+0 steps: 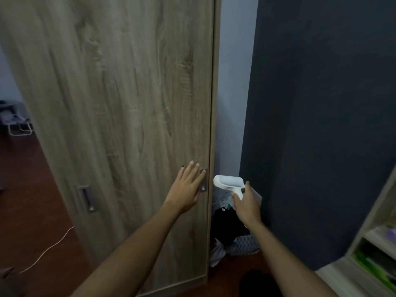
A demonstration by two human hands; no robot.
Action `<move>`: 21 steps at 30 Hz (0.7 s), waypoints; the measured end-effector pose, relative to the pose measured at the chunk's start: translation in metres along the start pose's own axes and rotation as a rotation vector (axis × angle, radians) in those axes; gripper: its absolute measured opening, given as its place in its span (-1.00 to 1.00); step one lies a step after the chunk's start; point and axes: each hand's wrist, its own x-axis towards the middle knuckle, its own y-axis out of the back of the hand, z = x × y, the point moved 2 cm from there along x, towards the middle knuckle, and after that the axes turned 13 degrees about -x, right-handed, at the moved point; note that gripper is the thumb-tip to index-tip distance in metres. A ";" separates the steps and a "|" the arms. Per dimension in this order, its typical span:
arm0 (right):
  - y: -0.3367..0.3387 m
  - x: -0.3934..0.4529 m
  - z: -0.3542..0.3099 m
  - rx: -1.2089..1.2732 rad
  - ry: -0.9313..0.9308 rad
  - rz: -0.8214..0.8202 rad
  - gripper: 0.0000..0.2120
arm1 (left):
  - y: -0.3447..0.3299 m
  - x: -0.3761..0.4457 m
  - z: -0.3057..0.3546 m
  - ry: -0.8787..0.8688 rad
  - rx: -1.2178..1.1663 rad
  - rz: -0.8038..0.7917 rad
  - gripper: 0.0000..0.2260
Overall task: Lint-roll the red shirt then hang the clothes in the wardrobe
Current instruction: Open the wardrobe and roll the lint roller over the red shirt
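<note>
1. Both forearms are reaching forward from the bottom edge toward the wardrobe (120,103).
2. Left hand (185,188) is lying flat against the wardrobe door, fingers (188,170) straight and spread wide, holding nothing; its fingertips are resting just beside the recessed handle (203,181) at the door's right edge.
3. Right hand (246,203) is gripping the white lint roller (228,181) by its handle, fingers curled round it; the roller head is lying level, just right of the door edge.
4. Dark clothes (225,224) are lying heaped on the floor in the gap between wardrobe and dark wall (321,103), beneath the roller.
5. Second recessed handle (87,199) is sitting lower left on the door.
6. White cable (49,249) is trailing across the floor at left.
7. Pale shelf unit (368,243) is standing at lower right.
</note>
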 end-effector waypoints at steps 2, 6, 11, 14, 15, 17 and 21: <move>-0.013 0.000 -0.004 0.011 -0.005 -0.011 -0.42 | -0.005 -0.004 -0.013 -0.016 0.085 -0.020 -0.51; -0.037 0.014 -0.005 -0.095 -0.024 -0.013 -0.37 | -0.022 0.001 -0.042 -0.039 0.168 -0.057 -0.41; -0.063 0.047 0.008 -0.174 -0.025 -0.008 -0.35 | -0.055 0.028 -0.063 -0.140 0.238 -0.096 -0.38; -0.082 0.070 0.021 -0.208 -0.034 0.003 -0.39 | -0.078 0.051 -0.072 -0.184 0.268 -0.124 -0.39; -0.089 0.078 0.027 -0.231 -0.044 -0.008 -0.40 | -0.085 0.059 -0.075 -0.195 0.275 -0.146 -0.39; -0.105 0.093 0.039 -0.280 -0.074 -0.030 -0.43 | -0.105 0.075 -0.081 -0.215 0.278 -0.194 -0.43; -0.133 0.113 0.055 -0.421 -0.122 -0.085 -0.45 | -0.144 0.095 -0.095 -0.229 0.314 -0.300 -0.46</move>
